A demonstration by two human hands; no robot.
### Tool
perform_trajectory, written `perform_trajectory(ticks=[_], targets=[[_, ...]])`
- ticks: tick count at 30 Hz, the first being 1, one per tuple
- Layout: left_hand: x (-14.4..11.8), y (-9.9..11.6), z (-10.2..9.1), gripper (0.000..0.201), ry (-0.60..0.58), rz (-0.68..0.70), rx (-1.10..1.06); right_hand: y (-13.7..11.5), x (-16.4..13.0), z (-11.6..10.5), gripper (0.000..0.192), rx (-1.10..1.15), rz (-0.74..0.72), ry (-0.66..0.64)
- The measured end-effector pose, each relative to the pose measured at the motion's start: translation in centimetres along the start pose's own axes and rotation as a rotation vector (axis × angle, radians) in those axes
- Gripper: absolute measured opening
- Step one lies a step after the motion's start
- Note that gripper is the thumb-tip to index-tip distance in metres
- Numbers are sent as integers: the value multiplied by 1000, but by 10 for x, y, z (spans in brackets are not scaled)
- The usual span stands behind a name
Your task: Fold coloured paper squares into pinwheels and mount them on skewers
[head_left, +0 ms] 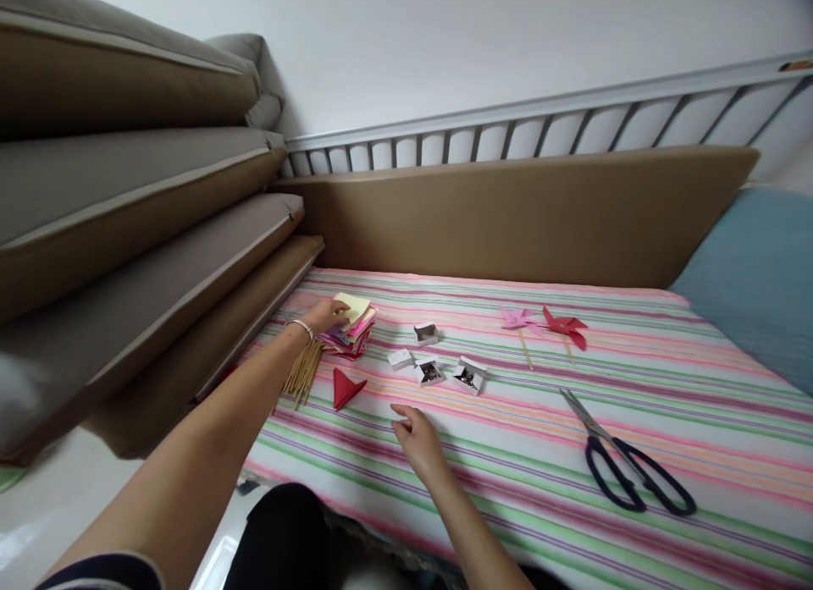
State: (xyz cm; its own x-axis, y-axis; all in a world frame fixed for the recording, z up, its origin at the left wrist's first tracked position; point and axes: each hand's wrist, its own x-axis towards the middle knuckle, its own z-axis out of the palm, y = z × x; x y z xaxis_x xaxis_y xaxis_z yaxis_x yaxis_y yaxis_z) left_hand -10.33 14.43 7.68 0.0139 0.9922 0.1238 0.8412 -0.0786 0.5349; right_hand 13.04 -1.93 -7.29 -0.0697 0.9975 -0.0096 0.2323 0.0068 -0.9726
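Pale-yellow paper tops the stack of coloured paper squares left of centre, and there's your left hand right on it, though I cannot tell whether that grip has closed. Your right hand, lower centre, has its grip loosely open, near the folded red paper. Wooden sticks lie beside the stack; scissors lie lower right on striped cloth.

The paper squares look matt, the sticks wooden, the scissor blades smooth metal.
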Motion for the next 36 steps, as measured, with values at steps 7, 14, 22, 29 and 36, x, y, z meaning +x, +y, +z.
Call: perform_trajectory(ticks=[7, 14, 22, 29, 36], targets=[[-5, -3, -1, 18, 93, 54, -17, 0, 0, -1, 33, 9, -20, 18], [-64, 30, -4, 22, 415, 240, 8, -17, 2, -10, 36, 184, 21, 60], [-176, 61, 77, 20, 414, 807, 181, -45, -3, -28, 51, 1103, 241, -99], [-185, 61, 122, 36, 389, 605, -185, -39, 4, -38, 32, 1064, 254, 212], [-155, 76, 125, 41, -123, -321, -1452, -45, 9, -53, 36, 1017, 222, 302]])
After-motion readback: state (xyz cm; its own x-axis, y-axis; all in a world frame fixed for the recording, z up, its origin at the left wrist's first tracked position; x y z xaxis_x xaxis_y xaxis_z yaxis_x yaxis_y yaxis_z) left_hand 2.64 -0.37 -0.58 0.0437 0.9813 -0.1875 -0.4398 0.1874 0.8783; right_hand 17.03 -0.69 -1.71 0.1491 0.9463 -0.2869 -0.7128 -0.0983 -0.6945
